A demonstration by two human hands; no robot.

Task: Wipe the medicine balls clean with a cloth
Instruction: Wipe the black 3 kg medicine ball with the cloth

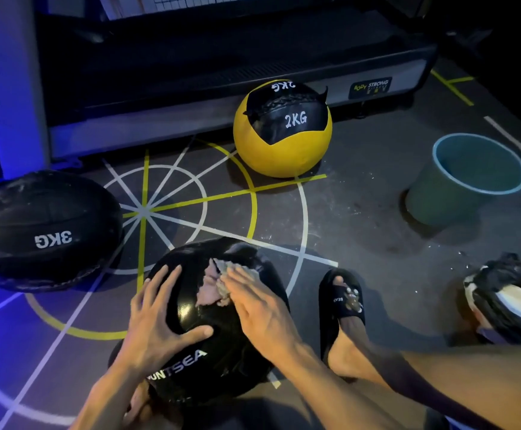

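Head view: you sat on the floor with a black ball just in front of you, one sandalled foot beside it.
Left hand: your left hand lay spread on the near-left side of the ball, fingers straight and thumb out, steadying it and gripping nothing.
Right hand: your right hand pressed a cloth flat against the upper part of the ball; the fingers looked straight, not curled round the fabric.
Cloth: pale, crumpled and limp, bunched under your fingertips, so it would likely drag and fold unless you kept the palm on it.
Ball handling: the skin shone under the light, so it was probably slick; it looked soft-shelled and heavy enough to stay put, yet round enough to roll, so a wide two-palm hold on opposite sides seemed the safest way to turn it.
Other balls: a black ball marked 3KG lay to your left, a yellow ball marked 2KG stood further off against the machine base; both were well apart from your hands.
Bucket: a bucket stood to the right; its contents could not be made out.
Far right: a dark bundle with pale patches, too dim to name.
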